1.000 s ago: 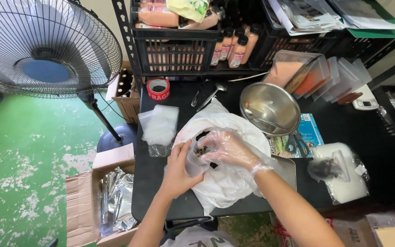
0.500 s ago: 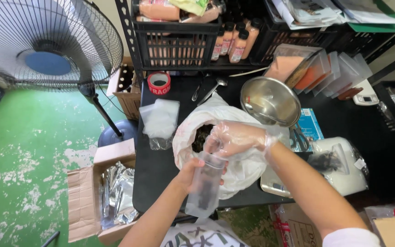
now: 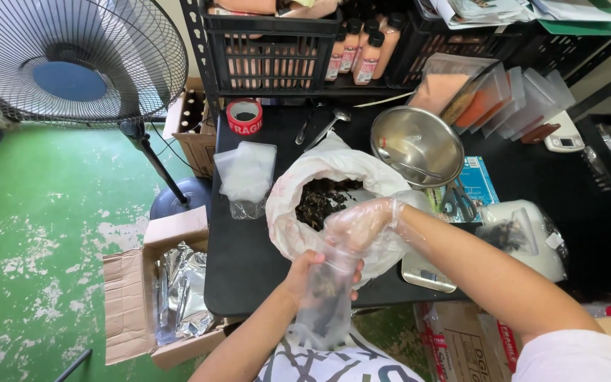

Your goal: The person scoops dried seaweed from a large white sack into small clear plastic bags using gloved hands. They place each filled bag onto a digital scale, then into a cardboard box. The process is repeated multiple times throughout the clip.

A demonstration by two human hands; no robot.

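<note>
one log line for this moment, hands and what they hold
left hand: grips small clear bag | right hand: gloved, at bag mouth | big white bag: open, dark dried bits | steel bowl: behind

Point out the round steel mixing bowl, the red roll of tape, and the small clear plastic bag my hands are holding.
Round steel mixing bowl (image 3: 416,145): head view, on its inner wall.
Red roll of tape (image 3: 244,117): head view, on its outer side.
Small clear plastic bag (image 3: 325,301): head view, on its middle, below the left hand (image 3: 304,272).
</note>
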